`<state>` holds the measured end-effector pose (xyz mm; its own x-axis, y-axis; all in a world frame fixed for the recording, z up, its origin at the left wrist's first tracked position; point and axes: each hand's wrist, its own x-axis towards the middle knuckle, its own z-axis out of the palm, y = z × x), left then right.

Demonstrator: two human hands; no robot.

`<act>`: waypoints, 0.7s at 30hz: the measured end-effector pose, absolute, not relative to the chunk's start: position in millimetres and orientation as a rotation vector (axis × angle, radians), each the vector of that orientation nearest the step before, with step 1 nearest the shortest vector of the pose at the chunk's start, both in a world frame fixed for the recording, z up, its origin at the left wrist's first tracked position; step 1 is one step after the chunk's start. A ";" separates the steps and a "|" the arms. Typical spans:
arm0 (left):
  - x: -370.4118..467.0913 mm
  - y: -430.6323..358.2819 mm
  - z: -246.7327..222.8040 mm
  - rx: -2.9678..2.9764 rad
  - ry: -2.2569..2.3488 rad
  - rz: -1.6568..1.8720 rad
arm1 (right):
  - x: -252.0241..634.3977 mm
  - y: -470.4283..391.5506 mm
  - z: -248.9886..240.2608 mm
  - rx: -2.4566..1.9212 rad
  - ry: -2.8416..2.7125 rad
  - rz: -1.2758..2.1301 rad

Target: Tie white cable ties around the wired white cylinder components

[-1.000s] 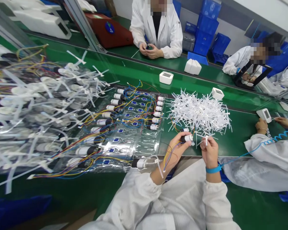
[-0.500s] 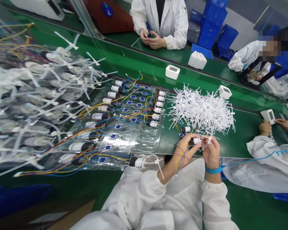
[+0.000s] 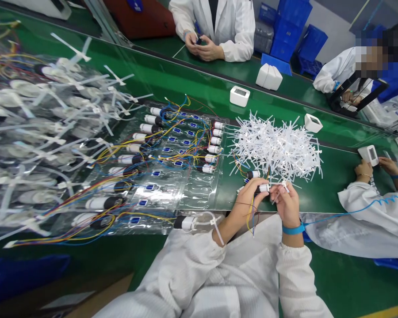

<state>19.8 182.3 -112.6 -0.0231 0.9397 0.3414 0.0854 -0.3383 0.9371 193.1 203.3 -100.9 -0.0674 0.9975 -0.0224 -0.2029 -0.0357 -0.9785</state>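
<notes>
My left hand grips a small black-and-white wired cylinder, its white end facing right. Yellow, blue and dark wires dangle below that hand. In my right hand, fingers pinched, is a piece of thin white tubing with a small connector, close to the cylinder's white end. Whether the two touch is too small to tell. Another wired cylinder lies just beyond my left hand. Behind both hands is a heap of white tube pieces with connectors.
Rows of wired cylinders lie on clear plastic sheeting to the left. Farther left are bagged, tubed units. One tubed cylinder rests by my left forearm. White boxy devices stand behind; co-workers sit opposite and right.
The view has shifted slightly, so most things appear a little farther left and higher. Both hands keep their holds, and a length of tubing now shows more clearly between the cylinder and my right fingers.
</notes>
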 end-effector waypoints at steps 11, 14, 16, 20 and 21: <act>15.8 182.2 -116.2 1.620 0.988 1.470 | 191.2 205.4 -104.9 -1.095 -1.172 1.310; 15.9 182.9 -117.6 1.635 0.970 1.472 | 190.7 203.9 -105.4 -1.098 -1.180 1.243; 15.9 182.8 -118.3 1.631 0.981 1.451 | 191.0 202.8 -104.9 -1.095 -1.189 1.217; 16.5 181.5 -119.3 1.591 1.001 1.449 | 192.3 202.1 -104.3 -1.082 -1.167 1.243; 16.8 181.2 -119.4 1.578 1.010 1.450 | 192.5 202.3 -104.4 -1.074 -1.153 1.252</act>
